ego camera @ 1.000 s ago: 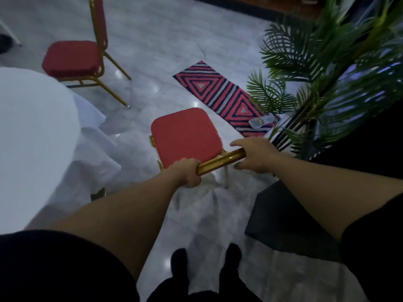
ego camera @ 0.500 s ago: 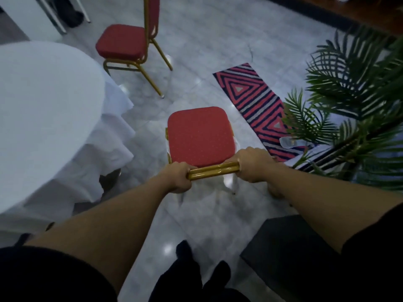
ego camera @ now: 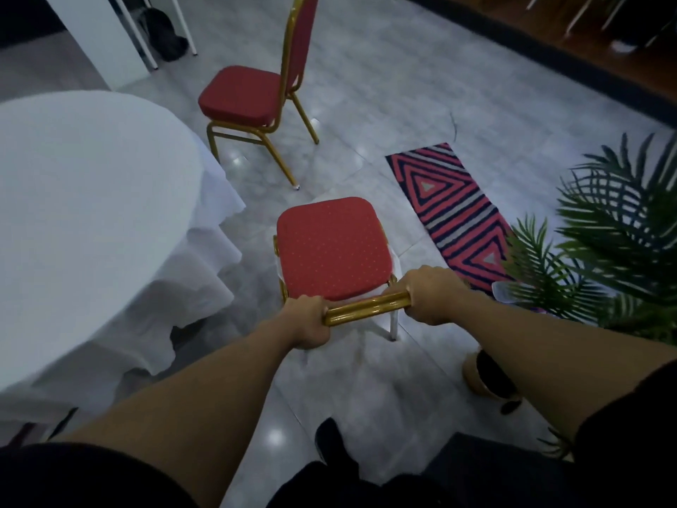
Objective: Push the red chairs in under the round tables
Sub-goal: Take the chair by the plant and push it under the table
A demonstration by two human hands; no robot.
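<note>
Gold-coloured metal tubing along the top of the near red padded chair (ego camera: 331, 247) is what we are gripping, left hand (ego camera: 307, 321) and right hand (ego camera: 428, 295) each wrapped closed around one end of the bar, probably so that a push at both ends is keeping the chair from swinging. We are holding it out on the pale marble floor (ego camera: 384, 104), clear of the round white-clothed table (ego camera: 84, 199) at nine o'clock, while a second red chair (ego camera: 241, 97) at eleven o'clock is also standing pulled out, facing the table.
</note>
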